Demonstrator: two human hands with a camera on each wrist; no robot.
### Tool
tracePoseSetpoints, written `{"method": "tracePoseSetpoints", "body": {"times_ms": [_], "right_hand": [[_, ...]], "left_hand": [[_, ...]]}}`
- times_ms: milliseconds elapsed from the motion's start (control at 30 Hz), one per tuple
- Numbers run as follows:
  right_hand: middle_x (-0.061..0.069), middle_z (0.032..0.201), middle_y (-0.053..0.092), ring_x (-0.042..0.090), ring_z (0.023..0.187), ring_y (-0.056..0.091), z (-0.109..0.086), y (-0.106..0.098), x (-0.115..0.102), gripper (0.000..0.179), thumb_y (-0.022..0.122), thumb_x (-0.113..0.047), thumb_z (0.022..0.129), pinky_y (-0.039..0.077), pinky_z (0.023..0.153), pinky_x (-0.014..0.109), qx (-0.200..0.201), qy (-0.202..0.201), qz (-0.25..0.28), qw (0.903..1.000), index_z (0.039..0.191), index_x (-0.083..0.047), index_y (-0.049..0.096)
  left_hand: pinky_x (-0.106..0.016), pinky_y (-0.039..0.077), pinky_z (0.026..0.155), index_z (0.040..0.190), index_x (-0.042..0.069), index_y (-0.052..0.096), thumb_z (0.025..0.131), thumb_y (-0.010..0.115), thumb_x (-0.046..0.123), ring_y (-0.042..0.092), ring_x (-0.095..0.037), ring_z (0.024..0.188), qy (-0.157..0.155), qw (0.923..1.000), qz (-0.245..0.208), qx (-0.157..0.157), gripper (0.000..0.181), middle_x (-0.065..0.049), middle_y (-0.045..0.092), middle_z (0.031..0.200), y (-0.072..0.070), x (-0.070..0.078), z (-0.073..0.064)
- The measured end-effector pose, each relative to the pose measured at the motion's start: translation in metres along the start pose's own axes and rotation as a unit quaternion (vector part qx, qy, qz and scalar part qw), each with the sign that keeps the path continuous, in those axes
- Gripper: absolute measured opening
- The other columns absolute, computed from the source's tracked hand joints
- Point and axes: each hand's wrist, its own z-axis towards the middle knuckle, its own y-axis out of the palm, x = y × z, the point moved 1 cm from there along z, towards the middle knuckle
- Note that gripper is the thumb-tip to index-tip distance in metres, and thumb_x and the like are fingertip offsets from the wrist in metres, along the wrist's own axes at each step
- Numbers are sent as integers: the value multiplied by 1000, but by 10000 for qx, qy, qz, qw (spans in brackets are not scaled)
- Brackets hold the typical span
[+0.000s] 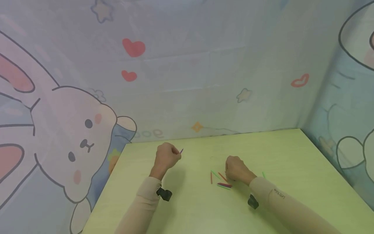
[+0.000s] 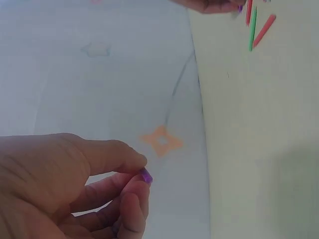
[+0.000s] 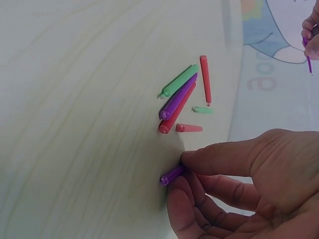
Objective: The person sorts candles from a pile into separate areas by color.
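Printed bkdrop (image 1: 181, 65) behind table (image 1: 292, 152) far edge; rabbit print (image 1: 64, 120) by L edge, red hearts (image 1: 135, 48) above far-L corner, orange star (image 1: 197, 127) nr mid far edge.

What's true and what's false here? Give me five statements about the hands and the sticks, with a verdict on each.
1. The left hand pinches a purple stick. True.
2. The right hand is empty. False: it pinches another purple stick.
3. In the right wrist view, a loose purple stick lies between a green stick and a red stick. True.
4. Every stick on the table is green. False: red and purple ones lie there too.
5. The two hands are clasped together. False: they are apart.
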Motion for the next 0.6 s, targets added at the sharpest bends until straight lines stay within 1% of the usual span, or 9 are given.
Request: {"method": "tracePoseSetpoints", "body": {"times_ms": [133,267,367,467,600], "right_hand": [[-12,46,25,4,44,18,-1,0,-1,50,50,19,73,19,42,18,-37,121,11,9999,47,-21,34],[-11,47,26,5,46,19,-4,2,0,48,58,15,73,18,44,20,-90,302,108,9994,48,-20,36],[-12,48,26,6,48,21,-5,3,1,47,62,13,73,18,45,21,-80,336,57,9994,50,-19,36],[-12,51,23,6,49,21,-6,2,0,48,61,14,72,18,47,21,-70,214,33,9997,52,-20,34],[-10,54,21,8,51,21,-1,3,8,47,60,15,69,18,48,24,-166,10,238,9996,53,-20,33]], "left_hand": [[-43,65,70,87,3,86,92,78,4,76,-26,78,-150,9997,133,120,9,-11,81,88,-12,-12,2],[-43,64,71,87,4,86,93,78,6,75,-25,78,-370,9989,214,187,10,-9,81,87,-19,-28,2],[-45,64,72,87,4,86,93,79,6,75,-26,77,-463,9983,235,266,9,-9,81,86,-25,-39,3],[-47,64,73,87,3,85,92,79,6,75,-27,78,-504,9978,267,335,9,-10,80,86,-31,-49,3],[-49,64,75,88,3,85,93,79,6,74,-29,81,-560,9972,342,352,9,-11,80,87,-37,-63,3]]}}
